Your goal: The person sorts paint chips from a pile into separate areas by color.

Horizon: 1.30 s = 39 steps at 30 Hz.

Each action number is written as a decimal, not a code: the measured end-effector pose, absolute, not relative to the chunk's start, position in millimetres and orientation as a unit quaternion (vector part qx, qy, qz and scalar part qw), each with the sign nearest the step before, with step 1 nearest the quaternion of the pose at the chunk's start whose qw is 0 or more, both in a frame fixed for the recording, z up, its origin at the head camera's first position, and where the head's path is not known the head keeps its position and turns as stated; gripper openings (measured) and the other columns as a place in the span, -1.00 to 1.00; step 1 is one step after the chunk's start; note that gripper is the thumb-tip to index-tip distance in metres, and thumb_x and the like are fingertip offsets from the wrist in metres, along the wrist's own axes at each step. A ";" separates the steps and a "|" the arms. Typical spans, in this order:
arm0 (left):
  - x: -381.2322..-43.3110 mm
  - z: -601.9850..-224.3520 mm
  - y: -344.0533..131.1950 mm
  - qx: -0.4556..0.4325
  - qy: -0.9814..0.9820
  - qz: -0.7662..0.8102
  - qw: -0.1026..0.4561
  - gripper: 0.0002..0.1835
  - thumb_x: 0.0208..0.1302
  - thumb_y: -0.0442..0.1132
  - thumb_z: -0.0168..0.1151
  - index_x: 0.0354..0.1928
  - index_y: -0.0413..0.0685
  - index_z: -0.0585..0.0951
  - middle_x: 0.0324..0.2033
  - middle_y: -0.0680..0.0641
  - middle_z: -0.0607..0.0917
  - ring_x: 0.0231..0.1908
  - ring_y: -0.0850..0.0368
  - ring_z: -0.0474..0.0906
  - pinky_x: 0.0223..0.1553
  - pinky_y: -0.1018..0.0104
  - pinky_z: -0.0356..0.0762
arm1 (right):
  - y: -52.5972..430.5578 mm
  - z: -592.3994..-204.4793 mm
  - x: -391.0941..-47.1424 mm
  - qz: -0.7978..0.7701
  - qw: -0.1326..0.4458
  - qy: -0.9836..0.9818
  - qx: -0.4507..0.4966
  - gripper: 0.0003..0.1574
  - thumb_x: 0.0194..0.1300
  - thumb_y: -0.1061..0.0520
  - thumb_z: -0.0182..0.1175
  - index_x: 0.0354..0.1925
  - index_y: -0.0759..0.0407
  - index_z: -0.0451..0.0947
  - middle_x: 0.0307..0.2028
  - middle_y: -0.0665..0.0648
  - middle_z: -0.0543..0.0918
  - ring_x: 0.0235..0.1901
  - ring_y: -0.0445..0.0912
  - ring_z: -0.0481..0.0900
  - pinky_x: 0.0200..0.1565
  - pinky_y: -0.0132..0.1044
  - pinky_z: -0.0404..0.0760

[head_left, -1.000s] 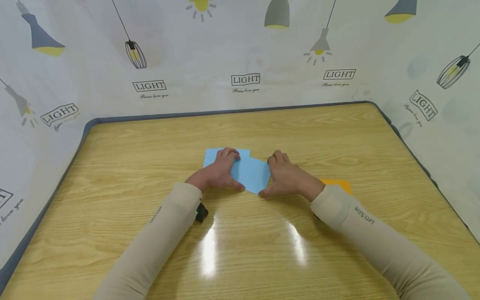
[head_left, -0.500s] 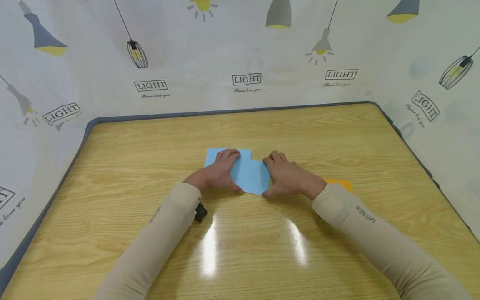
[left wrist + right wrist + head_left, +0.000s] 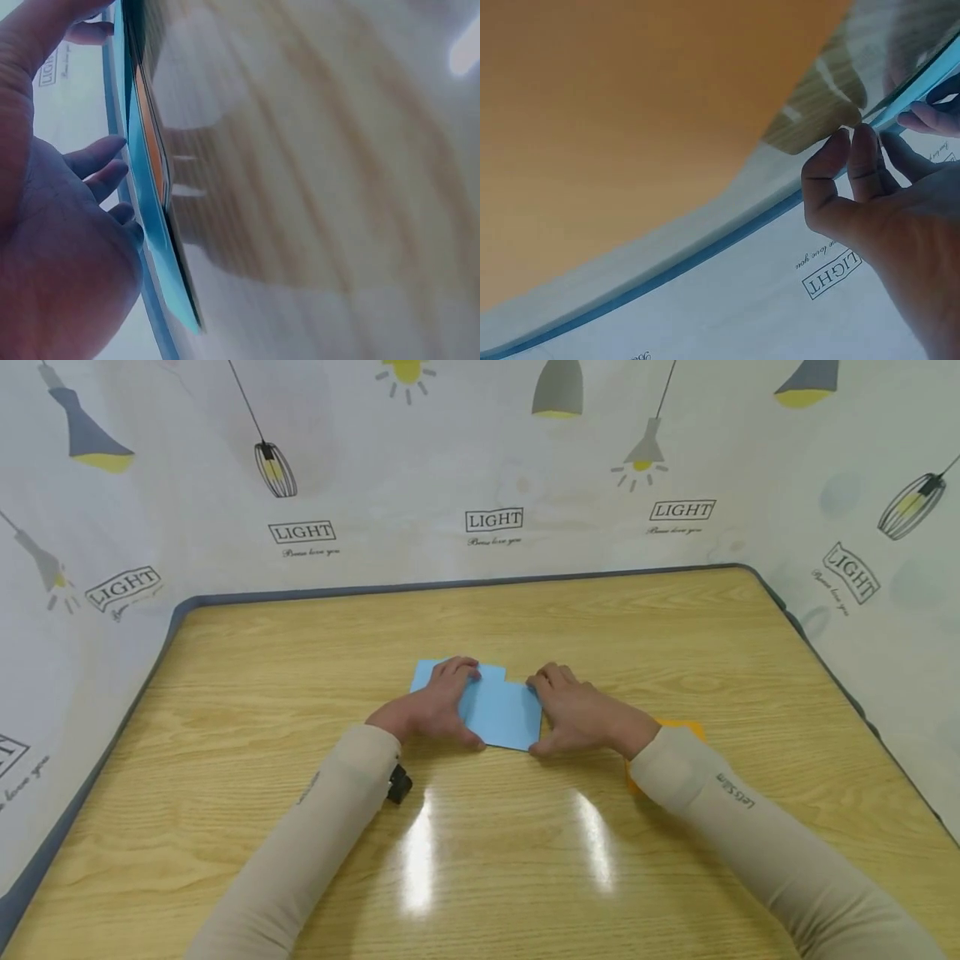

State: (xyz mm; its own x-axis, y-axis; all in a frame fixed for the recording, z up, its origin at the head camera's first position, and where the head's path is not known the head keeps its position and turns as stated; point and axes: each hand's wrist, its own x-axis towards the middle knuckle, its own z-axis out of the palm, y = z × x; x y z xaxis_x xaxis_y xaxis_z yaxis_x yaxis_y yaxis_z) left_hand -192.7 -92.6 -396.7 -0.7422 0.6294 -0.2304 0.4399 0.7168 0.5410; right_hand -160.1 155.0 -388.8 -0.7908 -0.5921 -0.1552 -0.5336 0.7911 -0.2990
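Two overlapping blue paper sheets lie mid-table. The nearer blue sheet (image 3: 506,717) covers part of the farther blue sheet (image 3: 491,673). My left hand (image 3: 435,706) lies across them, thumb at the nearer sheet's front edge and fingers toward its back edge. At that sheet's right side, my right hand (image 3: 577,714) grips between a thumb at the front corner and curled fingers at the back corner. The left wrist view shows the blue paper (image 3: 154,217) edge-on, with a thin orange strip (image 3: 148,135) between layers.
An orange sheet (image 3: 686,727) lies partly under my right forearm, and it looms large in the right wrist view. A small black object (image 3: 400,783) sits beside my left sleeve. The wooden table (image 3: 300,652) meets a lamp-patterned backdrop (image 3: 405,468) at its back and sides.
The nearer blue sheet has turned from a slant to lie squarer, its back edge slightly lower. My right hand moved a little with it. My left hand stayed nearly in place.
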 end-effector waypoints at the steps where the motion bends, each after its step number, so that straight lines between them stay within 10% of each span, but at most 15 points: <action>1: -192.5 -397.0 -92.9 0.293 0.903 0.238 0.203 0.05 -0.06 0.01 0.56 0.36 -0.27 0.16 0.44 -0.19 -0.01 0.42 -0.19 -0.22 0.36 -0.04 -0.03 | 154.9 -389.3 -160.0 -0.119 0.122 0.939 -0.298 0.21 0.03 -0.27 0.37 0.34 0.45 0.14 0.21 0.36 0.22 0.17 0.18 0.23 -0.01 0.13 0.45; 11: -191.9 -397.5 -95.2 0.277 0.899 0.279 0.192 0.09 -0.10 -0.02 0.59 0.36 -0.27 0.13 0.44 -0.21 -0.01 0.42 -0.16 -0.19 0.35 -0.05 0.02 | 159.3 -390.3 -161.7 -0.129 0.134 0.949 -0.256 0.36 -0.04 -0.42 0.42 0.37 0.43 0.15 0.22 0.34 0.19 0.16 0.18 0.20 0.05 0.09 0.41; 39: -188.9 -397.0 -102.6 0.228 0.878 0.358 0.221 0.17 -0.04 0.00 0.55 0.49 -0.09 0.00 0.42 -0.19 0.02 0.34 -0.13 -0.03 0.26 -0.10 0.17 | 171.8 -381.0 -164.7 -0.447 0.175 0.845 -0.238 0.26 0.11 0.02 0.49 0.43 0.29 -0.16 0.01 0.23 0.13 -0.04 0.11 0.16 -0.05 -0.07 0.27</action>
